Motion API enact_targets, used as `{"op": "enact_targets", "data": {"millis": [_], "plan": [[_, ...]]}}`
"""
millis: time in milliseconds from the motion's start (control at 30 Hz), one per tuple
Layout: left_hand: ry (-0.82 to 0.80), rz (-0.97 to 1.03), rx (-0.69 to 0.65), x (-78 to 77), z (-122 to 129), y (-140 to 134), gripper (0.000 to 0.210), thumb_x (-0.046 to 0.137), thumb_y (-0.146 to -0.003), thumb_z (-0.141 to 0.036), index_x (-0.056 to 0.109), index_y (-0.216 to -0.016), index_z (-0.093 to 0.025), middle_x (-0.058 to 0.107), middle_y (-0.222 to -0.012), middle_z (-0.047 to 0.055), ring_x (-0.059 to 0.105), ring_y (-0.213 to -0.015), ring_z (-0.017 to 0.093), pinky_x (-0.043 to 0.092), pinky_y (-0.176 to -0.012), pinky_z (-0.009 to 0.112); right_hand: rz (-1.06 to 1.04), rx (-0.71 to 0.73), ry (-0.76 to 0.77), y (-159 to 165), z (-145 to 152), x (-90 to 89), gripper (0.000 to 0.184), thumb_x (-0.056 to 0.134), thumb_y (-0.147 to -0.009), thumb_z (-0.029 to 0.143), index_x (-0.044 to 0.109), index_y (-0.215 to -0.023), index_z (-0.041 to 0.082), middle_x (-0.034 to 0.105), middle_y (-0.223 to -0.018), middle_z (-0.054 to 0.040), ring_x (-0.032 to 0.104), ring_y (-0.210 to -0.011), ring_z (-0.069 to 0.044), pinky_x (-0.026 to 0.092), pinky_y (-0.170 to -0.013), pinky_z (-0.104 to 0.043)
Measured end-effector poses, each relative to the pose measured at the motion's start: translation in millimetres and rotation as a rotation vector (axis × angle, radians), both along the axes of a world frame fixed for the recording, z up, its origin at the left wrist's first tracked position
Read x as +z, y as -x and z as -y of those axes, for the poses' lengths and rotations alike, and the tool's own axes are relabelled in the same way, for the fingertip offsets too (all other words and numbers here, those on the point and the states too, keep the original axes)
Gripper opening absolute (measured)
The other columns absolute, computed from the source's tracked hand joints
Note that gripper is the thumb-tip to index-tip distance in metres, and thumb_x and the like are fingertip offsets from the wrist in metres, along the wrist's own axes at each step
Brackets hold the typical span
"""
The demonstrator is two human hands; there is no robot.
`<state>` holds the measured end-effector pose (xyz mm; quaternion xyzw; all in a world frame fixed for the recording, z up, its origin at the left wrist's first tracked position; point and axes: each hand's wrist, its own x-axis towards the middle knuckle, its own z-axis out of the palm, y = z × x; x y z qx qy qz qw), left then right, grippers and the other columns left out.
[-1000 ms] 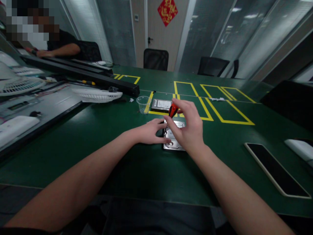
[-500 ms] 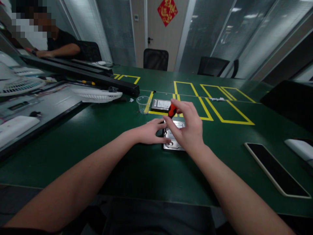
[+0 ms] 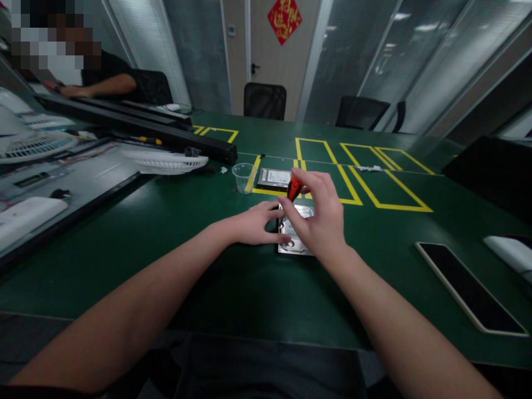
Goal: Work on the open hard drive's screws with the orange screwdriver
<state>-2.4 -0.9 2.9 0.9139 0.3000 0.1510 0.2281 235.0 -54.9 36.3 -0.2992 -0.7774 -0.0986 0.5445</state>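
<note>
A silver hard drive (image 3: 296, 246) lies flat on the green table in front of me. My left hand (image 3: 258, 224) steadies it at the left side, thumb on its top face and fingers at the upper left edge. In my right hand (image 3: 326, 213) is a red and black screwdriver (image 3: 294, 188), held upright and slightly tilted by the thumb and fingers. Its shaft points down to the drive's left part; the tip is hard to make out. My right hand hides the drive's right side.
Just beyond are a second hard drive (image 3: 274, 178) and a clear plastic cup (image 3: 244, 178). A phone (image 3: 469, 288) lies at right. Fan parts (image 3: 166, 160), a panel and long black bars (image 3: 208, 145) fill the left. Yellow tape (image 3: 403, 208) marks the table (image 3: 233, 288). Another person (image 3: 108, 77) sits far left.
The screwdriver handle has turned and shifted slightly in my right fingers. My left hand and the drive stay in place.
</note>
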Motion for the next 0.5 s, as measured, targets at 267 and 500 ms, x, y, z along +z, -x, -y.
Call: {"op": "enact_targets", "data": {"millis": [267,500], "plan": [[0.089,-0.030,0.022,7.3,2.7,-1.1,0.098,0.086,-0.112,-0.088,0.066,-0.191,-0.033,0.052,-0.207,0.019,0.047,-0.192,0.057,0.040,-0.158,0.078,-0.018,0.016,-0.053,4.3,5.1,3.9,0.058,0.066,-0.117,0.017,0.070,-0.174,0.029,0.087,-0.151,-0.0146,0.087,-0.130,-0.034,0.079,-0.113,-0.057],[0.062,0.002,-0.013,3.8,1.9,0.4,0.092,0.085,-0.116,-0.081,0.065,-0.192,-0.033,0.051,-0.208,0.017,0.043,-0.195,0.052,0.037,-0.160,0.078,-0.005,-0.020,-0.021,1.7,2.2,1.7,0.049,0.078,-0.120,0.031,0.074,-0.170,0.031,0.084,-0.145,-0.0125,0.085,-0.127,-0.033,0.079,-0.107,-0.054]]}}
